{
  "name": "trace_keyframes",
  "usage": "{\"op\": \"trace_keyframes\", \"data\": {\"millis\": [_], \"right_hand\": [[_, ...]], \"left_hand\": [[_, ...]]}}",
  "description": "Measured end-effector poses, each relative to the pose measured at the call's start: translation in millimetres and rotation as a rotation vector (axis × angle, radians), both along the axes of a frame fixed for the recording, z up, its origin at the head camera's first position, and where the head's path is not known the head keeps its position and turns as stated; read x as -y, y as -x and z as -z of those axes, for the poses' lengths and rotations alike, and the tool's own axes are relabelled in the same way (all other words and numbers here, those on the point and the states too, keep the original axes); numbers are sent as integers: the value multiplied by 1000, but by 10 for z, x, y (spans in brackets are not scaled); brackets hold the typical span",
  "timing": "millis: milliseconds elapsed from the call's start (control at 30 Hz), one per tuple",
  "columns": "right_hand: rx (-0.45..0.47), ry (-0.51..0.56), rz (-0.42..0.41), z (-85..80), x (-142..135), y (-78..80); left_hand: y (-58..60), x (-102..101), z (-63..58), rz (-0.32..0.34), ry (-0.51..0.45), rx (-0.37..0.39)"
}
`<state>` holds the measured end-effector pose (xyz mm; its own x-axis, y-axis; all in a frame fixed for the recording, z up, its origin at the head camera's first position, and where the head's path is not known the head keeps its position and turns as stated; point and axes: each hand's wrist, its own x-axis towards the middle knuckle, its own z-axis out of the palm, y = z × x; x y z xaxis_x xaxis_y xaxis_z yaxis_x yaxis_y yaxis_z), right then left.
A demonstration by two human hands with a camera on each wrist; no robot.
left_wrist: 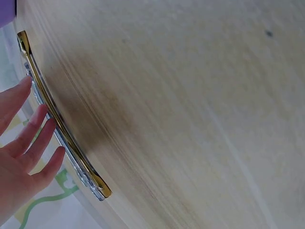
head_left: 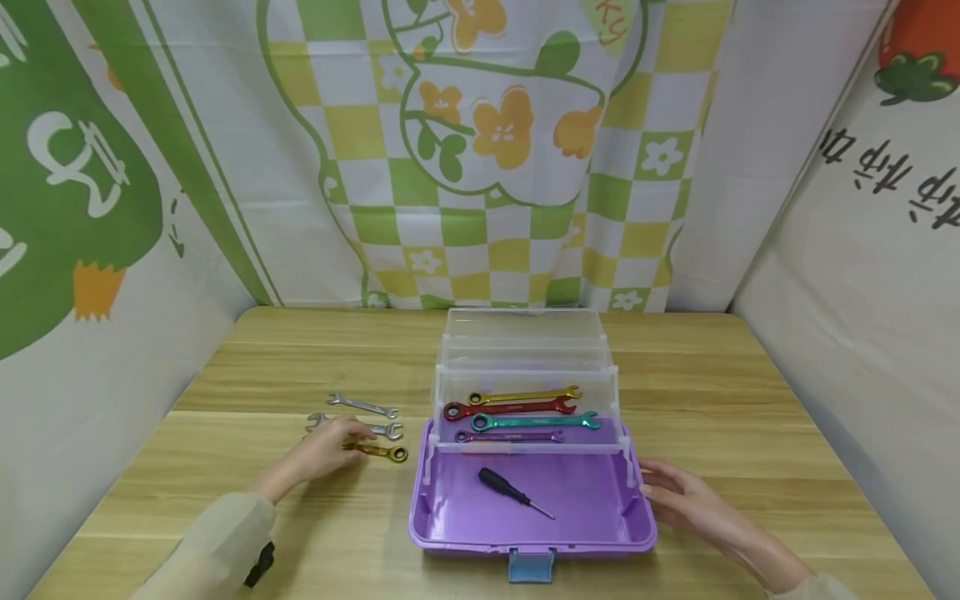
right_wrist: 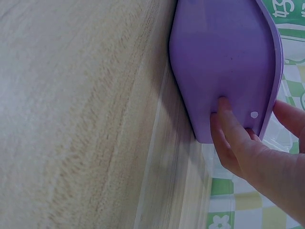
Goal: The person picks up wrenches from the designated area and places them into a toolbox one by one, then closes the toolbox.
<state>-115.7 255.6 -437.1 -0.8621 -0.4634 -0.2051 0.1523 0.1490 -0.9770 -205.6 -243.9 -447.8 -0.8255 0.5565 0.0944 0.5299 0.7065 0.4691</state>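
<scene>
Now I'm steadying the purple toolbox (head_left: 600, 508) with my right hand (head_left: 686, 496), fingers relaxed against its side wall, while my left hand (head_left: 330, 446) lies nearly flat on the gold wrench (head_left: 378, 451), not yet pinched, so next I'd need a proper grip to lift it towards the tray (head_left: 525, 379).

green-and-yellow checked fabric backdrop (head_left: 525, 208): letters "ky" at its top, far beyond the hands
white fabric side panel (head_left: 862, 275): black chinese characters, sideways, too tilted to read
wrenches: no readable markings
</scene>
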Motion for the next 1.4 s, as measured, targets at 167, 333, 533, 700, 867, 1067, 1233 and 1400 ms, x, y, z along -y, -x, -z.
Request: {"op": "trace_keyframes", "data": {"millis": [167, 333, 533, 700, 867, 1067, 1233, 1400], "right_hand": [[-8, 8, -3, 3, -1, -1], [-11, -5, 2, 1, -1, -2], [-3, -11, 3, 2, -3, 3], [1, -13, 1, 2, -5, 6], [13, -22, 2, -10, -6, 8], [22, -37, 1, -15, -5, -1], [20, -37, -1, -1, -6, -3], [23, -36, -1, 1, -8, -2]], "left_hand": [[20, 2, 3, -12, 10, 21], [42, -4, 16, -18, 38, 21], [65, 8, 49, -7, 47, 23], [85, 14, 57, -1, 42, 26], [100, 8, 58, 10, 20, 23], [101, 2, 55, 16, -4, 36], [101, -4, 45, 10, -10, 53], [98, -12, 32, 9, -31, 71]]}}
